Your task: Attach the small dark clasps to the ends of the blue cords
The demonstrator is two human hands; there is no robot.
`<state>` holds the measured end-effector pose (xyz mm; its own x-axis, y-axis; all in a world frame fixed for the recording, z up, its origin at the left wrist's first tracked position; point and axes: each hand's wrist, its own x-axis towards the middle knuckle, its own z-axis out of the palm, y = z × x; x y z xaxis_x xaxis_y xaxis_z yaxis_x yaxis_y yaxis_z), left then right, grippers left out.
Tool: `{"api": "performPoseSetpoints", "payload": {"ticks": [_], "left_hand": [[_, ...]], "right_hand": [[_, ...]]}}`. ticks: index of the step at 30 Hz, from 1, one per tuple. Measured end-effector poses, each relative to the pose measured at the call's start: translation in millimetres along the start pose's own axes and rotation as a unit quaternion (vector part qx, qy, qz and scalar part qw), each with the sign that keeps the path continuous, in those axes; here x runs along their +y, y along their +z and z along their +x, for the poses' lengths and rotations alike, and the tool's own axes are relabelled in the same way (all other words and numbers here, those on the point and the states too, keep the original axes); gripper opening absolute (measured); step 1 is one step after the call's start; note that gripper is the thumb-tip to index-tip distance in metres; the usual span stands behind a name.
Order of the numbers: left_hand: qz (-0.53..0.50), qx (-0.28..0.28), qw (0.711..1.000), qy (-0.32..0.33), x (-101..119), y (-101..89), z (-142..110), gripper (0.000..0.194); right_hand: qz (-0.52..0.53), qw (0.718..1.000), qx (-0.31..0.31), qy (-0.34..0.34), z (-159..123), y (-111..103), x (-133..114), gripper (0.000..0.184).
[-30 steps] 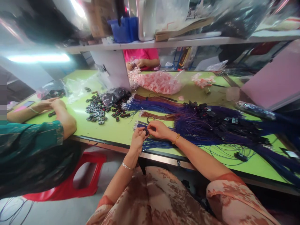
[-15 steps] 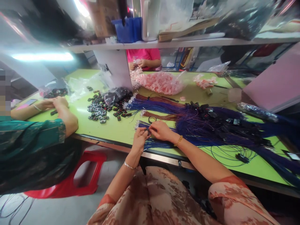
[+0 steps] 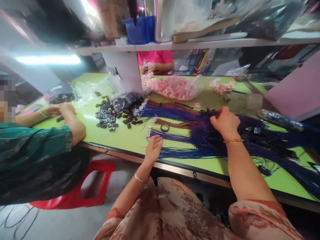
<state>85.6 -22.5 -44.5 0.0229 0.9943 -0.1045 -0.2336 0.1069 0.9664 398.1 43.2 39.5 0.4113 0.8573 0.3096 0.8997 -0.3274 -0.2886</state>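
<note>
My left hand (image 3: pixel 154 148) rests by the table's front edge, palm turned inward, its fingers lightly bent with nothing visible in them. Beside it lie bundles of blue wires (image 3: pixel 180 153) with pale, shiny tips. Farther right, my right hand (image 3: pixel 227 122) is over the tangled wires, thumb and forefinger closed at a cluster of small black plastic pieces (image 3: pixel 208 112). What they pinch is dark and partly hidden. A black tape ring (image 3: pixel 165 127) lies between a brown wire bundle (image 3: pixel 172 123) and the blue ones.
Loose black plastic parts (image 3: pixel 107 115) lie left of the wires, near a dark plastic bag (image 3: pixel 126 101). A bag of pink parts (image 3: pixel 172 87) is at the back. A co-worker's arms (image 3: pixel 71 120) rest on the left. A shelf (image 3: pixel 200 44) crosses above; a red stool (image 3: pixel 105 186) stands below.
My hands were together over a small dark thing. My right hand has moved away to the right, onto the black pieces. My left hand stayed near its place and its fingers loosened.
</note>
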Motion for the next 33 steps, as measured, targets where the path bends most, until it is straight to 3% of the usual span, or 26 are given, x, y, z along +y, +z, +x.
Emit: {"api": "performPoseSetpoints", "payload": {"ticks": [3, 5, 8, 10, 11, 13, 15, 16, 18, 20, 22, 28, 33], "left_hand": [[0.014, -0.006, 1.000, 0.004, 0, 2.7, -1, 0.041], [0.018, -0.007, 1.000, 0.011, 1, 3.8, -3, 0.041], [0.026, -0.006, 0.999, 0.042, 9, -2.2, -5, 0.037], [0.062, 0.005, 0.995, 0.080, 19, -14.7, -3, 0.031], [0.099, 0.022, 0.990, 0.102, 25, -23.7, 1, 0.028], [0.196, 0.085, 0.966, 0.142, 38, -45.5, 12, 0.025], [0.301, 0.154, 0.930, 0.142, 48, -69.1, 28, 0.028], [0.348, 0.179, 0.910, 0.140, 52, -80.3, 37, 0.030], [0.444, 0.211, 0.857, 0.156, 59, -99.2, 54, 0.035], [0.524, 0.225, 0.806, 0.159, 62, -112.1, 68, 0.039], [0.572, 0.225, 0.775, 0.143, 64, -119.0, 79, 0.042], [0.616, 0.183, 0.758, 0.117, 63, -122.1, 90, 0.028], [0.617, 0.154, 0.761, 0.128, 69, -122.4, 74, 0.017]], "right_hand": [[-0.100, 0.990, -0.103, 0.003, 2, 1, 20, 0.043], [-0.114, 0.986, -0.121, -0.007, -2, -6, 18, 0.044], [-0.111, 0.992, -0.039, -0.048, -14, -29, 1, 0.049], [-0.069, 0.991, 0.035, -0.107, -28, -43, -17, 0.043], [-0.028, 0.988, 0.043, -0.147, -37, -46, -27, 0.037], [0.077, 0.960, -0.033, -0.268, -56, -43, -49, 0.027], [0.157, 0.887, -0.187, -0.392, -76, -27, -70, 0.022], [0.165, 0.860, -0.245, -0.417, -85, -17, -80, 0.021], [0.140, 0.840, -0.306, -0.425, -99, 4, -93, 0.016], [0.116, 0.838, -0.329, -0.420, -108, 19, -100, 0.013], [0.114, 0.835, -0.338, -0.419, -111, 27, -102, 0.011], [0.156, 0.816, -0.347, -0.435, -109, 26, -98, 0.013], [0.083, 0.843, -0.299, -0.439, -109, 16, -101, 0.012]]}}
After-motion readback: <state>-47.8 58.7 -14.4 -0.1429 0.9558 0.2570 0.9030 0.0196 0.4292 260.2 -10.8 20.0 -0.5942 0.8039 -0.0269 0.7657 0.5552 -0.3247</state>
